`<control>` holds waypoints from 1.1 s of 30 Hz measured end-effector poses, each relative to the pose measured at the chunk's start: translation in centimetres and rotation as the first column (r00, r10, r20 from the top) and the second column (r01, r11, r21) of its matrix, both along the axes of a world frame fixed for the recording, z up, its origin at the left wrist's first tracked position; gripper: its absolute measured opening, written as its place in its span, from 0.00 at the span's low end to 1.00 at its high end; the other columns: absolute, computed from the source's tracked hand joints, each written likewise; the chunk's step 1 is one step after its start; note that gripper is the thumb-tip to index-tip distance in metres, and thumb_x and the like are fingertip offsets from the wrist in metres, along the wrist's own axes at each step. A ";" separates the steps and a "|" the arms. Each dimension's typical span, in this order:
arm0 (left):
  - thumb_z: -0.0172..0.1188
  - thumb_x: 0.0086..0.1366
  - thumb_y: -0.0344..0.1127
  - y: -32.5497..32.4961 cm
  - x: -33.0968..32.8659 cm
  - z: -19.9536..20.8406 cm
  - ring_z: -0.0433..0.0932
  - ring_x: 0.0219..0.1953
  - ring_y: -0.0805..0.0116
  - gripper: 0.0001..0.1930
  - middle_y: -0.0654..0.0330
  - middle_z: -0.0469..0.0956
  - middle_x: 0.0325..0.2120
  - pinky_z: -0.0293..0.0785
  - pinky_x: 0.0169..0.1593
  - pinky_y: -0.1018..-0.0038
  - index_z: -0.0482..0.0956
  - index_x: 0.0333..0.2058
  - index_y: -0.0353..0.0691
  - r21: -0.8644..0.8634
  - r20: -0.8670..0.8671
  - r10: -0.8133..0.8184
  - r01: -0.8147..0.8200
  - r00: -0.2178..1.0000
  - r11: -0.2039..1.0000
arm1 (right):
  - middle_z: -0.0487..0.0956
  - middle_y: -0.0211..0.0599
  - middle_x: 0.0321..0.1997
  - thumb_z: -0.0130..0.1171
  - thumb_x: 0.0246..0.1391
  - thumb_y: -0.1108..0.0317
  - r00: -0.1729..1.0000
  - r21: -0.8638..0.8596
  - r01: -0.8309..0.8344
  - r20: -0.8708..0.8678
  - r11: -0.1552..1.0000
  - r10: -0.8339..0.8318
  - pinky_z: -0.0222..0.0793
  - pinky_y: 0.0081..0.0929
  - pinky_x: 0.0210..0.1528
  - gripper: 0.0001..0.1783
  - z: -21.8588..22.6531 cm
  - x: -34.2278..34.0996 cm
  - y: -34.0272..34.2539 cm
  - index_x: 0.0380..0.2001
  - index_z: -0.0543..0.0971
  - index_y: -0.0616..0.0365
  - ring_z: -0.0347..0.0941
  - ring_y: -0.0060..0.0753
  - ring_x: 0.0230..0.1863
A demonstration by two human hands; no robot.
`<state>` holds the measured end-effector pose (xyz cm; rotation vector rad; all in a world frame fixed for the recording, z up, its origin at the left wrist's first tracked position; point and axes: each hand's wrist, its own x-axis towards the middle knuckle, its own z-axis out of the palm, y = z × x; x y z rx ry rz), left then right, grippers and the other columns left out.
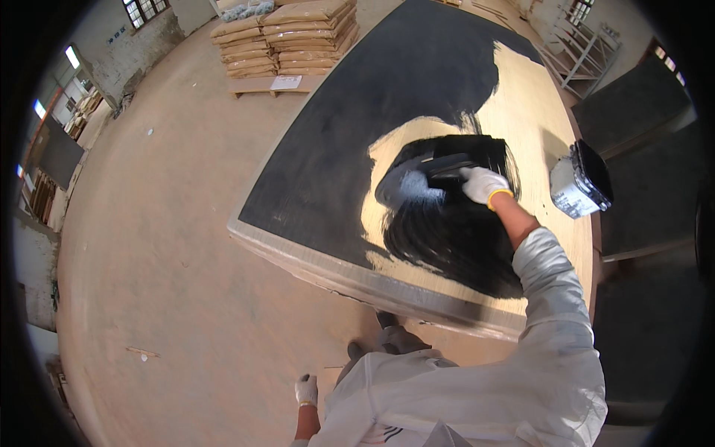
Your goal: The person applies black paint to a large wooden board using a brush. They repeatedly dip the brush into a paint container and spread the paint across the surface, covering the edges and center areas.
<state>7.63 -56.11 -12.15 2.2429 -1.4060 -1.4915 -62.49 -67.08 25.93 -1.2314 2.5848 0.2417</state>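
Spreading tool (445,165), dark and motion-blurred, lies just left of the gloved right hand (485,186), near the centre of the frame. That hand's fingers look closed around the tool's near end, though blur hides the exact grip. The tool's long axis runs almost straight across the frame, leftward from the knuckles. Beneath it is a glossy black patch (465,242), with bare pale wood beyond it on both sides. The left hand (306,390) hangs well apart at bottom centre-left, away from the board (383,262); I cannot tell whether it pinches anything.

Leftward and upward from the tool, the board stretches under duller black to its long left edge. Its near edge crosses below the patch. On the right, a bucket (577,186) stands by the right edge, bounding the room on that side. Stacked sacks (287,37) sit apart at upper left, on the floor's far side.
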 end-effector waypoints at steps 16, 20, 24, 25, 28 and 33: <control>0.67 0.63 0.42 3.4 0.3 2.5 0.88 0.48 0.53 0.23 0.44 0.90 0.41 0.83 0.52 0.62 0.87 0.49 0.28 0.219 0.071 0.214 -0.224 0.974 0.950 | 0.83 0.48 0.63 0.58 0.65 0.53 0.982 -0.038 -0.182 0.039 0.983 0.183 0.74 0.45 0.67 0.30 -0.8 -6.4 -3.0 0.71 0.75 0.36 0.78 0.54 0.65; 0.66 0.65 0.40 0.5 0.2 1.5 0.88 0.49 0.55 0.23 0.44 0.89 0.46 0.82 0.54 0.64 0.85 0.51 0.25 0.054 0.043 0.147 -0.150 0.988 0.987 | 0.81 0.49 0.66 0.58 0.61 0.63 1.000 -0.107 0.014 0.001 0.994 -0.014 0.74 0.45 0.68 0.32 -0.5 -13.7 -5.2 0.70 0.76 0.48 0.77 0.52 0.67; 0.66 0.65 0.41 0.2 1.2 1.7 0.88 0.49 0.53 0.25 0.43 0.89 0.47 0.82 0.55 0.64 0.84 0.55 0.26 0.123 0.103 0.095 -0.107 0.990 0.987 | 0.80 0.50 0.67 0.53 0.63 0.65 0.990 -0.109 -0.140 0.019 0.984 0.143 0.74 0.46 0.67 0.31 -1.8 -8.8 -11.1 0.71 0.75 0.46 0.78 0.52 0.67; 0.66 0.65 0.39 0.9 2.3 2.1 0.85 0.40 0.59 0.22 0.49 0.86 0.39 0.79 0.45 0.66 0.84 0.53 0.28 0.109 0.105 0.156 -0.168 0.982 0.980 | 0.81 0.50 0.67 0.52 0.64 0.64 0.967 -0.063 -0.249 0.037 0.967 0.251 0.74 0.47 0.67 0.31 -1.9 -5.6 -11.8 0.70 0.75 0.46 0.78 0.53 0.67; 0.65 0.66 0.36 1.8 1.9 2.3 0.79 0.23 0.70 0.16 0.60 0.81 0.22 0.74 0.25 0.70 0.86 0.49 0.33 0.121 0.060 0.252 -0.257 0.966 0.959 | 0.82 0.49 0.66 0.52 0.65 0.65 0.959 -0.008 -0.281 0.040 0.960 0.281 0.75 0.49 0.67 0.29 -0.7 -4.7 -9.4 0.69 0.77 0.45 0.79 0.53 0.66; 0.65 0.65 0.37 1.5 1.4 2.4 0.82 0.26 0.68 0.15 0.58 0.83 0.24 0.76 0.27 0.69 0.88 0.45 0.33 0.104 0.054 -0.112 0.106 0.992 0.989 | 0.83 0.45 0.64 0.58 0.62 0.67 0.987 -0.098 -0.159 0.001 0.982 0.160 0.77 0.47 0.65 0.29 -1.0 -11.5 -11.3 0.67 0.79 0.47 0.80 0.50 0.65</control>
